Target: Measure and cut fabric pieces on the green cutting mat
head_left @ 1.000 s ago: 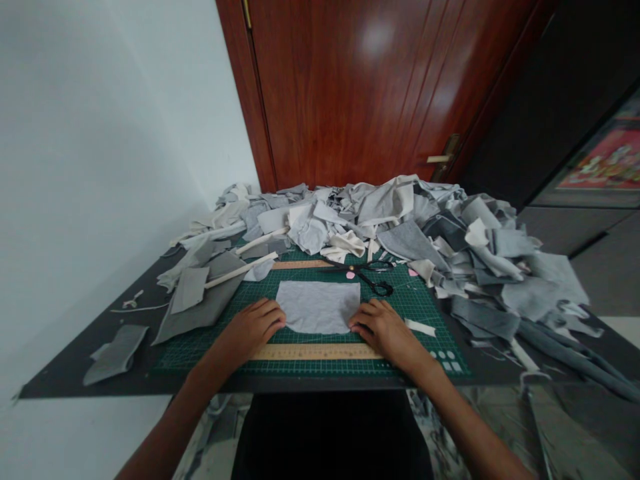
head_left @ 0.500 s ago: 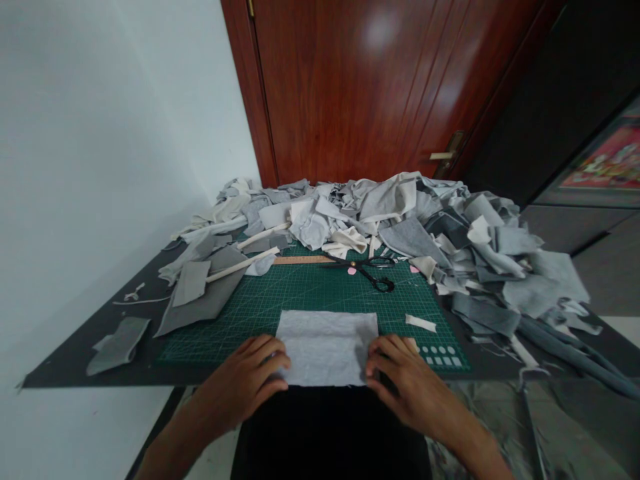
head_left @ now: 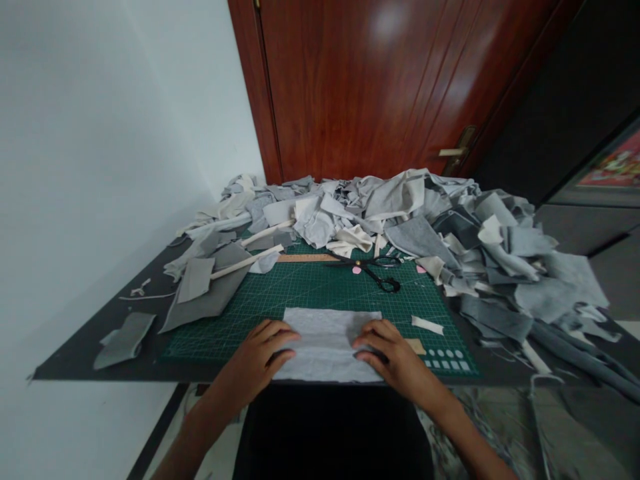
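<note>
A rectangular piece of light grey cloth lies at the front edge of a green cutting mat, with a faint crease running across its middle. My left hand rests on its left side, fingers curved and thumb apart from them. On the right side, my right hand touches the cloth in the same way. Both hands look open, with fingertips pressed on the fabric. Beyond the cloth, black-handled scissors lie on the mat beside a wooden ruler.
Heaps of grey and cream fabric scraps line the back and right of the dark table. Grey pieces lie on the left. A small cream strip and a tan piece sit near my right hand. A wooden door stands behind.
Both hands have moved inward over the cloth, from its side edges. The cloth's crease shows between them. The whole view has shifted slightly.
</note>
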Demonstrator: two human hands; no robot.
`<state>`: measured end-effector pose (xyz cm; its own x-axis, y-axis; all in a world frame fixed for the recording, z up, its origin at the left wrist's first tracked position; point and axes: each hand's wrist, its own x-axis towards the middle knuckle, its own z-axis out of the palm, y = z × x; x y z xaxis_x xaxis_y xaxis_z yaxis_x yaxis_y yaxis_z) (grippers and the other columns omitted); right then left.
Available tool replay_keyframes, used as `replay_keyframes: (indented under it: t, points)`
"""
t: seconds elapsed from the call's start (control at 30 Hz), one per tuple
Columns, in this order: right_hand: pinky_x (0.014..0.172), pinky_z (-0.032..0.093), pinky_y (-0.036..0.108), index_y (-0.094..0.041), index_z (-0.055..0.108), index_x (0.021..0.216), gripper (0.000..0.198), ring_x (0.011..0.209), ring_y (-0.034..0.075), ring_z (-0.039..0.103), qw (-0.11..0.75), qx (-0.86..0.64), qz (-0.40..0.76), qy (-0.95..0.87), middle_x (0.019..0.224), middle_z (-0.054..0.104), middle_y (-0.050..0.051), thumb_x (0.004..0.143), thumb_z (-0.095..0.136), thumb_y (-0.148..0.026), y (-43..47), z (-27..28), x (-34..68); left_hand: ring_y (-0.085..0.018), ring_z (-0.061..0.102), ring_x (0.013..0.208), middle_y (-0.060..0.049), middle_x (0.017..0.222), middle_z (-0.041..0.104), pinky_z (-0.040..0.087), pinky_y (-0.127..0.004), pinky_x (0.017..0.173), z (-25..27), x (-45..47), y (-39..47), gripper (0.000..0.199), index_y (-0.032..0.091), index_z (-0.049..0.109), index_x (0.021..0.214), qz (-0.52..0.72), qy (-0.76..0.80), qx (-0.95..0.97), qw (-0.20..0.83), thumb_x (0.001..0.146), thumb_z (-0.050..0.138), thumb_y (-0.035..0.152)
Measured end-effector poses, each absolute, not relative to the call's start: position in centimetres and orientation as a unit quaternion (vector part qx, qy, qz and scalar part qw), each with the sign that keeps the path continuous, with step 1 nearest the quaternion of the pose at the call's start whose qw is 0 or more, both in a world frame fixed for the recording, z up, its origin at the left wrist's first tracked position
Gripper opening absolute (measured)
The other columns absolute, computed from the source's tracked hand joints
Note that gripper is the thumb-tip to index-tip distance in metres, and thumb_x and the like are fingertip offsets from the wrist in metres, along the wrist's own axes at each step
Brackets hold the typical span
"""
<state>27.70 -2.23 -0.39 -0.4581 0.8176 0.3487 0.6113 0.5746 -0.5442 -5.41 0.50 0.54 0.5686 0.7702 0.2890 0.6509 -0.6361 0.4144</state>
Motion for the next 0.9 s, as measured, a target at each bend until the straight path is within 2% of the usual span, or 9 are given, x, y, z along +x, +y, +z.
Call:
replay_keyframes:
  t: [0.17,0.3,0.47,0.63,0.9]
  points:
    - [0.098,0.053,0.04,-0.025,0.069,0.114,0.017,0.11,0.024,0.063,0.312,-0.439,0.182,-0.823,0.114,0.068,0.008,0.098,0.066,-0.028,-1.7,-0.3,27.9,-0.022,0.062,0.106,-0.004,0.112,0.07,0.049,-0.034,0.097,0.7,-5.9,2.2,0.023,0.027,0.071,0.119,0.24,0.393,0.868,0.186,0.099,0.063,0.036]
    - [0.105,0.05,0.044,-0.023,0.066,0.126,0.029,0.112,0.025,0.063,0.323,-0.441,0.17,-0.82,0.116,0.069,0.01,0.097,0.068,-0.027,0.1,-0.8,27.8,-0.022,0.061,0.107,-0.005,0.112,0.07,0.047,-0.035,0.097,0.4,-6.0,4.4,0.023,0.027,0.073,0.117,0.245,0.397,0.868,0.17,0.099,0.063,0.036]
    - [0.101,0.052,0.045,-0.021,0.072,0.121,0.026,0.112,0.026,0.062,0.318,-0.432,0.146,-0.831,0.116,0.066,0.012,0.096,0.07,-0.027,3.6,-0.8,27.8,-0.025,0.059,0.108,-0.005,0.112,0.069,0.045,-0.039,0.098,0.6,-6.3,7.2,0.024,0.028,0.076,0.114,0.233,0.427,0.863,0.14,0.094,0.068,0.038]
    - [0.113,0.043,0.053,-0.021,0.069,0.132,0.038,0.134,0.031,0.052,0.298,-0.429,0.104,-0.847,0.139,0.059,0.016,0.096,0.069,-0.034,4.3,-0.7,27.9,-0.03,0.053,0.124,-0.006,0.128,0.063,0.04,-0.048,0.107,0.6,-6.7,7.0,0.032,0.033,0.074,0.123,0.2,0.464,0.852,0.134,0.094,0.067,0.044]
    - [0.122,0.033,0.055,-0.024,0.05,0.153,0.054,0.154,0.031,0.031,0.206,-0.442,0.06,-0.871,0.165,0.038,0.011,0.103,0.055,-0.044,2.7,-0.7,28.4,-0.034,0.043,0.145,-0.006,0.157,0.05,0.035,-0.059,0.117,-0.7,-7.4,5.7,0.043,0.038,0.062,0.141,0.19,0.479,0.855,0.056,0.1,0.055,0.049]
